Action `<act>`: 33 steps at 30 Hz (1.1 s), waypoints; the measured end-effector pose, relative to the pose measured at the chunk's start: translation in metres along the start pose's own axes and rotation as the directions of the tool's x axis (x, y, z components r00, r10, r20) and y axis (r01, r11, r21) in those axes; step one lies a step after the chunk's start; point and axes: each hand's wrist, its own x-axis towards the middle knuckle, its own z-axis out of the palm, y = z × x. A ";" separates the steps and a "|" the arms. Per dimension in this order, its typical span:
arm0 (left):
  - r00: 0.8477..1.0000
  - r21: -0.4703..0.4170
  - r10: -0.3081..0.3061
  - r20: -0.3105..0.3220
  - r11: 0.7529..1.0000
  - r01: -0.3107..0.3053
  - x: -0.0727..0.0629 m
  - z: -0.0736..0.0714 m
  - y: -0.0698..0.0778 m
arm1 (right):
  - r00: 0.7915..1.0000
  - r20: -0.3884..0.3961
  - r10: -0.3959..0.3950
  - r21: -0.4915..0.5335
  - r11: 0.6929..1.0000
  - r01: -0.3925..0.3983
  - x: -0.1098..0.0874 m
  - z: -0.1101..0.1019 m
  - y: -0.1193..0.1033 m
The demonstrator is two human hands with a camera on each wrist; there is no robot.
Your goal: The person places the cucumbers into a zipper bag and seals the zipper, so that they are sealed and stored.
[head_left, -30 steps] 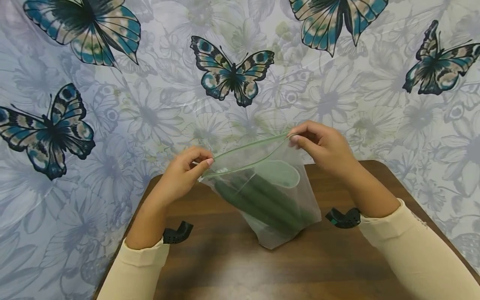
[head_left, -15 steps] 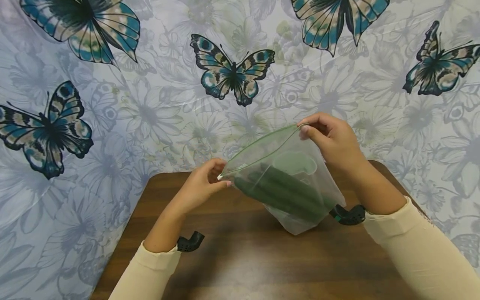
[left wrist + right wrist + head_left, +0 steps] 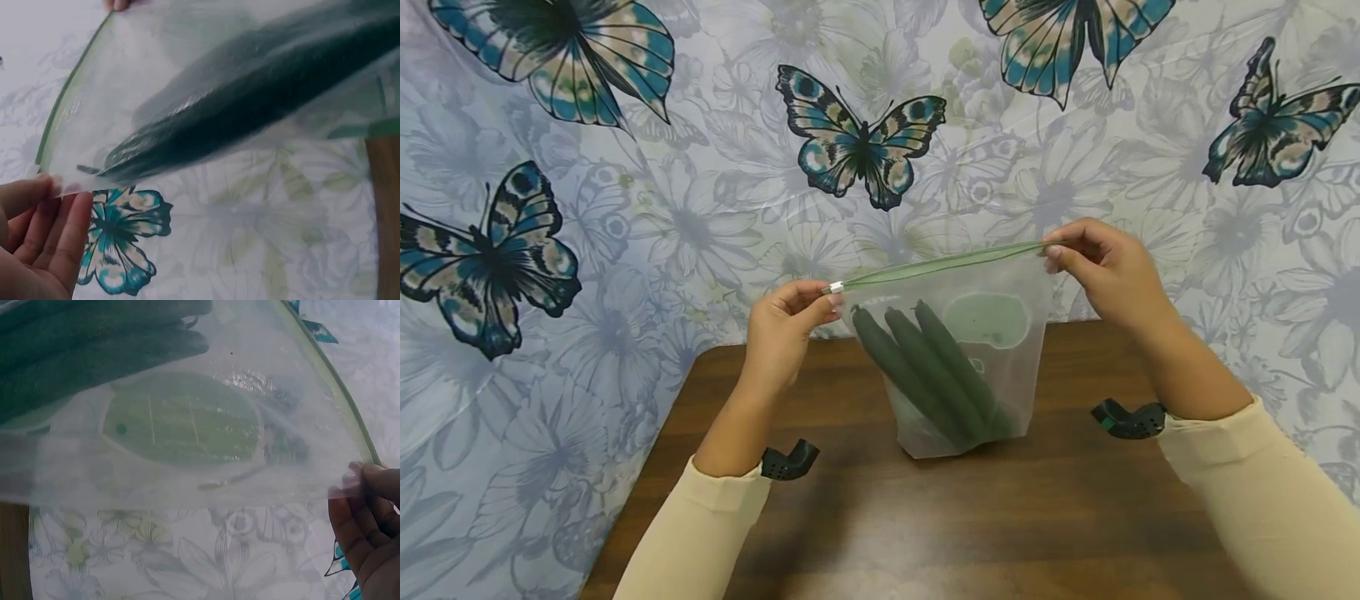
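Between both hands hangs a translucent zip bag [image 3: 1022, 367] with a green-edged top, its bottom at the tabletop; whether it touches cannot be told. Three dark green cucumbers [image 3: 925, 375] lean side by side inside, tops toward the left. My left hand [image 3: 778, 333] pinches the bag's top left corner, at the white slider [image 3: 836, 287]. In the left wrist view, the thumb and index finger of the left hand [image 3: 47, 231] grip the film. The right hand [image 3: 1112, 271] pinches the top right corner. The bag's green strip is drawn nearly straight, its two edges close together.
A brown wooden table [image 3: 880, 533] lies beneath the bag. Behind it hangs a cloth backdrop [image 3: 715, 208] printed with flowers and butterflies. A black wrist device [image 3: 790, 460] sits on each forearm at the cream sleeves [image 3: 700, 533].
The bag's gaping mouth has been drawn flat and taut. My right hand has moved right and slightly up; the left has shifted onto the slider corner. The bag now hangs more upright.
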 end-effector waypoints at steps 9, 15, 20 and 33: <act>0.995 -0.066 0.085 0.054 0.995 -0.081 0.001 0.021 0.013 | 0.995 0.002 0.095 -0.101 0.990 -0.095 0.002 -0.017 0.011; 0.986 -0.059 0.119 0.120 0.992 -0.113 0.000 0.036 0.019 | 0.985 0.067 0.161 -0.217 0.966 -0.143 0.000 -0.019 0.004; 0.976 -0.071 0.139 0.165 0.989 -0.129 -0.002 0.049 0.023 | 0.999 0.032 0.028 -0.258 0.966 -0.019 0.002 -0.005 -0.011; 0.965 0.007 0.157 0.210 0.987 -0.162 -0.008 0.071 0.035 | 0.960 0.171 -0.220 -0.099 0.966 0.239 0.008 0.047 -0.051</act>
